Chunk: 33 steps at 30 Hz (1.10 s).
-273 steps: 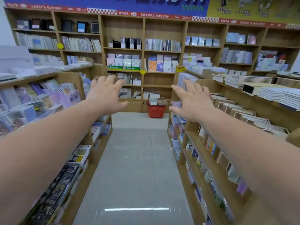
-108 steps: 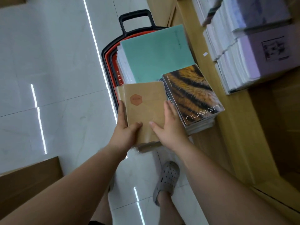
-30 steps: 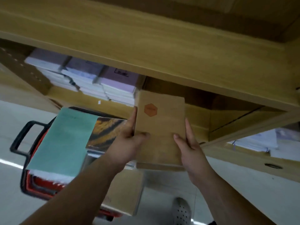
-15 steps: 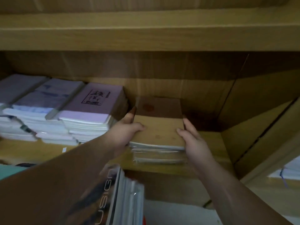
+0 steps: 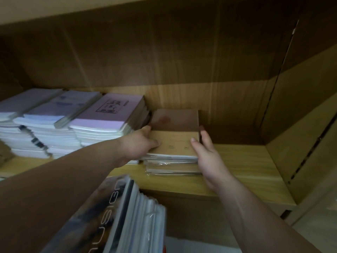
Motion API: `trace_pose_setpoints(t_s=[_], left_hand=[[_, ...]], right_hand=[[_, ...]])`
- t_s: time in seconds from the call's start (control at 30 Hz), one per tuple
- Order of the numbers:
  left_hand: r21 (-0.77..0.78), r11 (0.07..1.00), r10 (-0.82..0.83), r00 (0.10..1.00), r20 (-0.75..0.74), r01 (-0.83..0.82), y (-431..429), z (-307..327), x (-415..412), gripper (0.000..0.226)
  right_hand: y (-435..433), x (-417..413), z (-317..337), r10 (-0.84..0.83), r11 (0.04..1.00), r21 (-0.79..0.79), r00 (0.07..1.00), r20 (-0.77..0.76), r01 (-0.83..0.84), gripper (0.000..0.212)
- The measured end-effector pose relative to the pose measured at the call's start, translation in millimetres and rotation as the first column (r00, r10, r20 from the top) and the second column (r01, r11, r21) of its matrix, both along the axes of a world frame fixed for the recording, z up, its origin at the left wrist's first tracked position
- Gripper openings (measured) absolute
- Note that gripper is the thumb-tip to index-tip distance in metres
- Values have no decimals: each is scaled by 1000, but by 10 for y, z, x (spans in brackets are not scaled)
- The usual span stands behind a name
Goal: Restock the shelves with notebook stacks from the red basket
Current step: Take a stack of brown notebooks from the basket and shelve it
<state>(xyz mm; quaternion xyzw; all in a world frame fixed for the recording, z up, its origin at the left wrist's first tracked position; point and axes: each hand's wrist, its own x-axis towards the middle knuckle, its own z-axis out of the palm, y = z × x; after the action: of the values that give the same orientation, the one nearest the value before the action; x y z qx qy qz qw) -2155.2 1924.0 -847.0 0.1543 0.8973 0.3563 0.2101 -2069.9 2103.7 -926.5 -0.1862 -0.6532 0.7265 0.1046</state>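
A stack of brown kraft notebooks with an orange hexagon mark lies flat on the wooden shelf, its far half in shadow. My left hand grips its left edge, thumb on the cover. On the stack's right edge rests my right hand, fingers along the side. Both hands hold the stack down on the shelf board. The red basket shows only as a sliver at the bottom.
A pale purple notebook stack sits right beside the brown stack on the left, with two more pale stacks further left. A wrapped stack with a dark "nusign" cover rises below the shelf. Shelf side wall stands at right.
The brown stack has slid a little deeper into the shelf and rests on the board. The view has moved closer; both hands keep their hold on its sides.
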Motion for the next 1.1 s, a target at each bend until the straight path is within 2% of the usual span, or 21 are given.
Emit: trace_pose_setpoints(t_s=[0.1,0.17,0.23,0.33,0.37,0.47,0.53,0.6,0.7,0.77,0.97,1.03,1.1], left_hand=[[-71,997,-35,999,-16,34,-144,71,146,78],[-80,997,-12,999,-39,9,-270,66,219,88],[-45,997,56,996,-68,-59,-382,58,275,75],[34,987,161,979,-127,-158,-498,76,355,29],[64,979,200,969,-145,-192,-517,92,365,20],[85,967,250,962,-115,-241,-542,101,353,24],[66,979,194,981,-29,-191,-507,95,346,24],[64,987,145,987,74,-150,-464,79,305,23],[108,981,135,970,200,-159,-437,73,213,26],[137,978,125,965,232,-159,-433,50,173,29],[168,975,105,969,225,-145,-449,23,193,24],[95,990,94,984,150,-109,-444,81,234,22],[25,995,96,995,12,-96,-453,186,284,19]], right_hand=[[1,-7,-14,19,1000,-18,1000,-18,-19,63],[-38,-21,-26,12,999,-37,999,-35,-13,61],[-132,-46,-1,1,998,-58,999,-48,-4,60],[-287,-151,57,-12,999,-48,997,-80,8,61],[-311,-196,55,-22,999,-45,996,-85,19,61],[-296,-241,39,-27,996,-86,996,-85,20,66],[-263,-165,79,-44,988,-152,996,-72,33,57],[-204,-102,20,-61,981,-187,996,-64,48,61],[-229,-43,-9,18,995,-96,999,-51,-23,75],[-252,-90,-34,31,999,-44,998,-48,-33,82],[-270,-155,10,40,997,66,999,1,-40,65],[-244,-104,93,52,991,117,997,58,-58,63],[-221,-41,235,70,983,159,991,118,-88,64]])
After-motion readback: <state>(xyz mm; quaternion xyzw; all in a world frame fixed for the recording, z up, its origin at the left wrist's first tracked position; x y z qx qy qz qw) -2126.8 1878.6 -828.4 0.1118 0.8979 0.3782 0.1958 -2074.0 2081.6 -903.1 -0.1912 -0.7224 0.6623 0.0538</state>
